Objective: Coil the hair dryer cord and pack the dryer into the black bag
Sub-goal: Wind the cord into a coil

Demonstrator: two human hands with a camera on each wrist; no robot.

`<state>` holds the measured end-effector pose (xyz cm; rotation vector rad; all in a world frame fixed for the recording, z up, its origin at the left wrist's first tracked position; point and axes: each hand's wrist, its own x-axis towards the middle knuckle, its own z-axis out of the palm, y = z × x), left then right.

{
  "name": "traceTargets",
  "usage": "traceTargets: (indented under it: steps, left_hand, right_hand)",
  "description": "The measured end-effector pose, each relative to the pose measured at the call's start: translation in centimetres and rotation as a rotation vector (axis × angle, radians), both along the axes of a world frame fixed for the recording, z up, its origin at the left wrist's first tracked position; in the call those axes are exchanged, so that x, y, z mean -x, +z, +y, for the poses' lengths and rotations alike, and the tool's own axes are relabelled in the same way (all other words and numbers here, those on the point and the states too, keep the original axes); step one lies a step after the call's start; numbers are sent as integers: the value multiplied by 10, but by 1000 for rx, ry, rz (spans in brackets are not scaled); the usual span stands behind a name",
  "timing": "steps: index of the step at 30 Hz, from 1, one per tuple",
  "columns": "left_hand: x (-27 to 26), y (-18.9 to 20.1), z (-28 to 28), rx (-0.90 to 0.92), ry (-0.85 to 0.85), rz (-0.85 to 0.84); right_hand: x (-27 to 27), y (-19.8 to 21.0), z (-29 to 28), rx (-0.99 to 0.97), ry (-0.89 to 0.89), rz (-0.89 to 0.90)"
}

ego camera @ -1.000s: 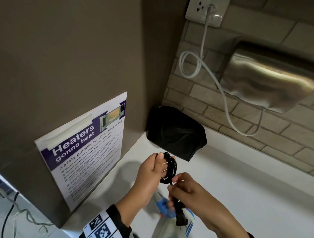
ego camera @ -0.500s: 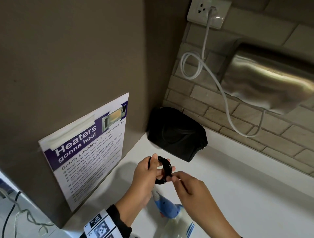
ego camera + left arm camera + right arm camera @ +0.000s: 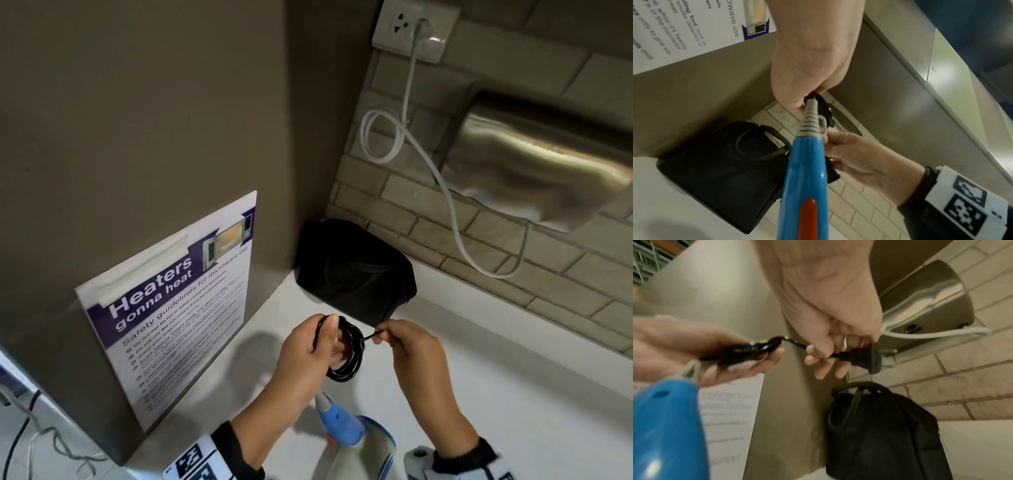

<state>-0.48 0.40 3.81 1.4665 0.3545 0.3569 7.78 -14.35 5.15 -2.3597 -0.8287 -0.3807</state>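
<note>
The coiled cord (image 3: 346, 353) is gripped in the left hand (image 3: 308, 356) above the bench (image 3: 513, 394); its plug (image 3: 861, 359) end is pinched by the right hand (image 3: 411, 346). The tail should be tucked snugly, then dryer (image 3: 339, 425) packed into the nearby bag (image 3: 356, 274).

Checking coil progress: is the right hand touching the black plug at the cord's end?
Touching. The right wrist view shows the right hand gripping the black plug.
</note>
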Motion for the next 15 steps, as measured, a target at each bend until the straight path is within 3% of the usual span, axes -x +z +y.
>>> traceTargets:
  steps: [3, 7, 11, 15]
  left_hand:
    - [1, -1, 0, -11, 1, 6]
    - [2, -2, -2, -23, -13, 6]
    - [1, -3, -3, -52, 1, -4]
    - [1, -5, -4, -47, 21, -29]
  right_hand:
    - [-3, -23, 6, 46, -44, 1]
    - [-3, -25, 15, 11, -92, 369]
    - [4, -10, 21, -504, 17, 952]
    - [11, 0, 26, -804, 37, 1279]
